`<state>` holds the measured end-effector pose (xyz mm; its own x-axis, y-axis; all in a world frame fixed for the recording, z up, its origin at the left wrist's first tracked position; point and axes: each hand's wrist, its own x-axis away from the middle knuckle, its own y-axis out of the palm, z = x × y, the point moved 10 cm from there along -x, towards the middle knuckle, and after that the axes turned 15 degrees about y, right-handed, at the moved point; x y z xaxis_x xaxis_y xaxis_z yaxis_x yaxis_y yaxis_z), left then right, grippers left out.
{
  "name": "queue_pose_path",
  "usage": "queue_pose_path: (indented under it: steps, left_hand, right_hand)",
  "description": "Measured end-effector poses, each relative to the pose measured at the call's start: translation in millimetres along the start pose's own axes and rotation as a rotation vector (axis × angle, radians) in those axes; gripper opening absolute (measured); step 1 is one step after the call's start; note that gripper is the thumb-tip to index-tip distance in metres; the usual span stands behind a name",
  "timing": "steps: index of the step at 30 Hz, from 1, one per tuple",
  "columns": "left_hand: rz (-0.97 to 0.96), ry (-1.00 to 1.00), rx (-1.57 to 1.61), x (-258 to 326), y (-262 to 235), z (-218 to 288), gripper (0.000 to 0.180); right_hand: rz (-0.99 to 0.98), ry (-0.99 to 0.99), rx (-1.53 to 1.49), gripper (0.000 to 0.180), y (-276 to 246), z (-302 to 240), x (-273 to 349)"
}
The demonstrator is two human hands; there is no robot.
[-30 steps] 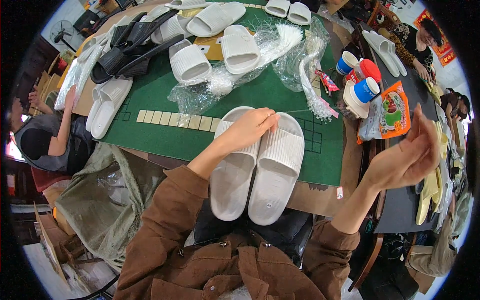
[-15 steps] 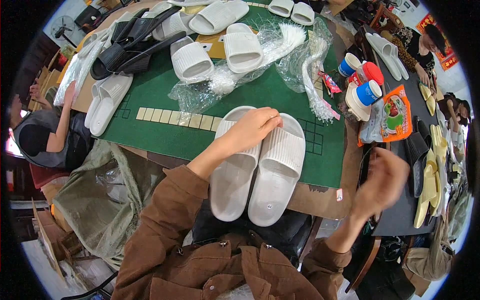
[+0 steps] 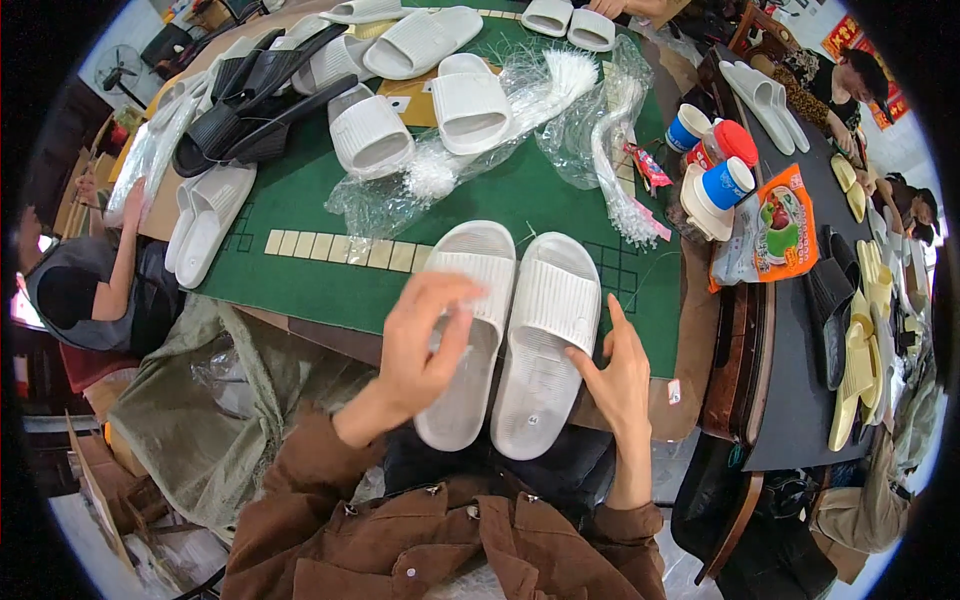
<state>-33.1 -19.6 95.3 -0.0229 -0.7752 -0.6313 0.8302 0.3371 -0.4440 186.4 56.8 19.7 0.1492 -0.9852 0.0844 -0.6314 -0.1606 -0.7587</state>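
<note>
In the head view, a large table with a green cloth top fills the middle, and a long dark grey side table runs down the right. A brown, long-sleeved jacket spans the lower edge, and a crumpled grey-green fabric sack hangs by the table's near left edge. At far left sits a co-worker in dark grey clothing. An off-white left slide with a ribbed strap and a matching right slide lie side by side, soles down, toes over the green cloth and heels reaching past the near table edge. The left hand is above the left slide, its fingers loosely bent, the thumb parted from them; blur at the fingertips means I cannot tell whether they touch the strap. The right hand is spread, its fingers beside the outer edge of the right slide and its thumb tip over that slide just below the strap; whether it presses there I cannot tell. Black slip-on footwear is heaped at the upper left. An orange-and-clear plastic packet lies at the right, near a red-lidded jar and a blue-and-white paper cup. A small white tag sits at the table's near right edge.
</note>
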Motion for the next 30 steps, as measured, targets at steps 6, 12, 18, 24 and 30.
queue_pose_path:
  steps: [6, 12, 18, 24, 30]
  left_hand:
    - [-0.214, -0.127, -0.06, 64, 31, -1, 0.044]
    - [-0.269, -0.149, -0.225, 57, 56, -16, 0.061]
    - [-0.289, -0.274, -0.266, 55, 69, -39, 0.054]
    - [-0.273, -0.167, -0.424, 62, 70, -41, 0.045]
    - [-0.391, -0.324, -0.31, 69, 83, -54, 0.031]
  right_hand:
    - [0.037, 0.012, -0.01, 0.071, 16, 9, -3]
    - [0.071, 0.004, 0.0, 0.067, 14, 0, 1]
    - [0.207, -0.181, 0.01, 0.07, 23, -22, 17]
    - [-0.207, 0.008, -0.245, 0.062, 24, -8, 17]
    - [0.111, -0.11, -0.56, 0.049, -60, 6, 40]
